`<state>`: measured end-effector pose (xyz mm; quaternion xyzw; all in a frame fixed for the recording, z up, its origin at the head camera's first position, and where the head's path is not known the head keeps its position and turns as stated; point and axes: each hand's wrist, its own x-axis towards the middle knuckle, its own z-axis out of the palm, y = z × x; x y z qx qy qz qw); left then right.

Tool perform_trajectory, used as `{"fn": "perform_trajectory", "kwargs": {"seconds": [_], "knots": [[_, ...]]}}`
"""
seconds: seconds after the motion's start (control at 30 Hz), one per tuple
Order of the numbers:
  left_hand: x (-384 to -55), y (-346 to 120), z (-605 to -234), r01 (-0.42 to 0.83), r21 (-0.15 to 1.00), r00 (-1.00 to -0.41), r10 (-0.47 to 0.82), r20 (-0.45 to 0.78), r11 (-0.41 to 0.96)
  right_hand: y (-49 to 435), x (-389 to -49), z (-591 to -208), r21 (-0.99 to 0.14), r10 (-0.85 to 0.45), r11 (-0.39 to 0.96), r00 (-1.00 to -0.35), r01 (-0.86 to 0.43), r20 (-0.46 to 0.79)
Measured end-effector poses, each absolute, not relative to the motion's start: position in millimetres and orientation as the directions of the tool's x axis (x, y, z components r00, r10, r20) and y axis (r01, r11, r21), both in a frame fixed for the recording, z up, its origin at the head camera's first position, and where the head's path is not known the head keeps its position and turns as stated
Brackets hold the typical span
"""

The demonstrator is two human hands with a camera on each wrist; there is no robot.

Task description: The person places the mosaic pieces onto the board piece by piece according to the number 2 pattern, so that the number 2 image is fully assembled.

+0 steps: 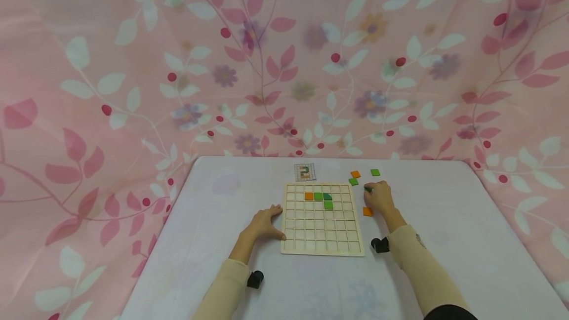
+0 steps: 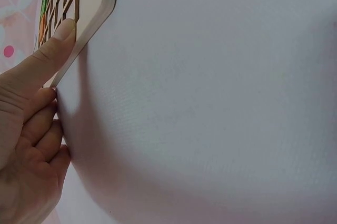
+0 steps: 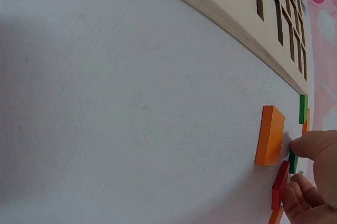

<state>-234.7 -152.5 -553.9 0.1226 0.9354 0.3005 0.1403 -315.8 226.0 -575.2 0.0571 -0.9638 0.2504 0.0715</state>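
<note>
While the spread left hand touches the board, the right hand pinches a dark green tile beside the board's right edge

Bare table leaves passage at the head view's lower centre, below the board; right of centre, loose tiles and the right hand block the way.

The dark green tile was pinched in the right fingers; the board, pale and gridded, lay flat, its edge under the left thumb.
</note>
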Motion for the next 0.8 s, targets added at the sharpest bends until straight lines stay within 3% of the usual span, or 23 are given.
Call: {"fn": "perform_trajectory", "kwargs": {"seconds": [0.8], "knots": [[-235,-153,-554,0.147,0.598,-0.929,0.318,-0.191,0.788,231,-299,-570,-0.706,0.075,0.707,-0.99,-0.033,0.121]]}}
